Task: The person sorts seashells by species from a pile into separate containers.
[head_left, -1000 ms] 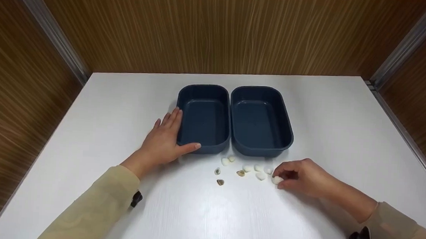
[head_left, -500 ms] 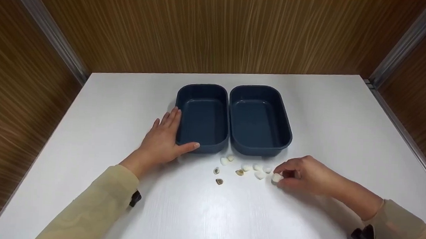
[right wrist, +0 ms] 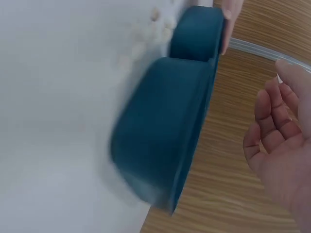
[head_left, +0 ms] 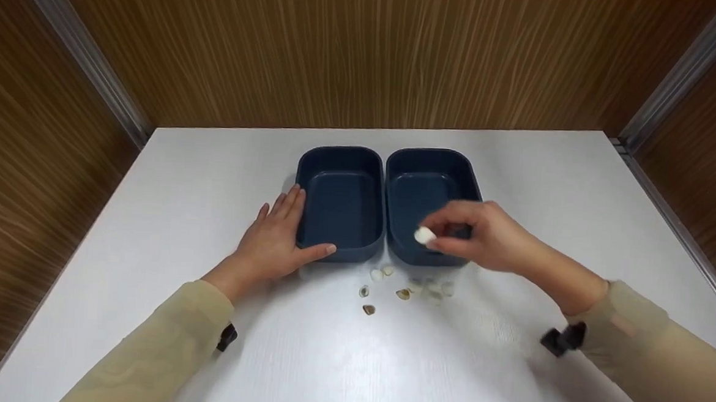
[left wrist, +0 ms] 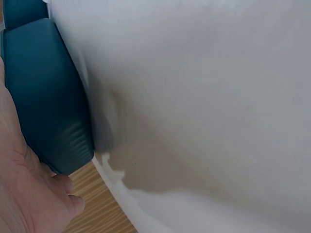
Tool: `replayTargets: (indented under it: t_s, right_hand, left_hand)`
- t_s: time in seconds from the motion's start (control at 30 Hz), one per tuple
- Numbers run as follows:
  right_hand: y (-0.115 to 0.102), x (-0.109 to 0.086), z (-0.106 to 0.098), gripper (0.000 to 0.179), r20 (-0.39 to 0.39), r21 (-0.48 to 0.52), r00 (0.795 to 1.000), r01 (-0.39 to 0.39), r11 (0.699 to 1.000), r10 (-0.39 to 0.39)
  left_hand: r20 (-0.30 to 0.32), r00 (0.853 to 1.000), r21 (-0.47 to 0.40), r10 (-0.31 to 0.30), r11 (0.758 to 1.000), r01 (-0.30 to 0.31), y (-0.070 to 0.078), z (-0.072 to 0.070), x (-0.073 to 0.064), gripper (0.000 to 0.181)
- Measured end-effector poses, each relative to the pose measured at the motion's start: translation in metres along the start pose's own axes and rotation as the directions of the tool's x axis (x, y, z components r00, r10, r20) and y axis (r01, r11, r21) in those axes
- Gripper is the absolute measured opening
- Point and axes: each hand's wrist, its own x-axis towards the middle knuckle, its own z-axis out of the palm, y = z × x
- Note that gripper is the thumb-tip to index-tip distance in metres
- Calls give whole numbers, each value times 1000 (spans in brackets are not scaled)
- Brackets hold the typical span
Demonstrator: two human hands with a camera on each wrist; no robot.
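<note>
White stone point(head_left: 425, 236) in the right hand point(head_left: 492, 238)

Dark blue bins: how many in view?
2. The left bin is against the left hand; the right bin sits beside it, beneath the right hand. Both are on the white table; none appears hidden.

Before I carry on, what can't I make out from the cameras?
- Head: the right tray's near right corner, covered by the right hand.
- Head: exact outlines of the loose white pieces nearest that tray, blurred.
- Right wrist: most of the held white piece, hidden by the hand pinching it.
- Left wrist: the rest of the left hand, cut off by the left edge; the left tray's inside, hidden by its wall.
</note>
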Motion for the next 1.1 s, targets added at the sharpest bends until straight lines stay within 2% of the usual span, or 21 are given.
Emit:
replayTargets:
  t_s: [0.17,0.4,0.57,0.8,1.1]
  right_hand:
    - [5,38,10,22,-26,-6,1000,-15,1000,14]
    - [13,78,31,23,-10,-16,989,-146,989,146]
    - [22,101,45,23,2,-1,979,-204,979,204]
    - [33,119,62,22,4,33,972,-236,971,236]
    - [43,125,76,22,18,23,954,-299,954,299]
  left_hand:
    - [-2,1000,9,5,1000,-5,3,0,0,128]
    - [20,1000,17,-7,1000,7,4,0,0,129]
    - [21,1000,25,-10,1000,10,3,-1,0,129]
    - [15,1000,49,-2,999,1,3,-1,2,130]
    - [28,999,58,-15,998,14,8,0,5,132]
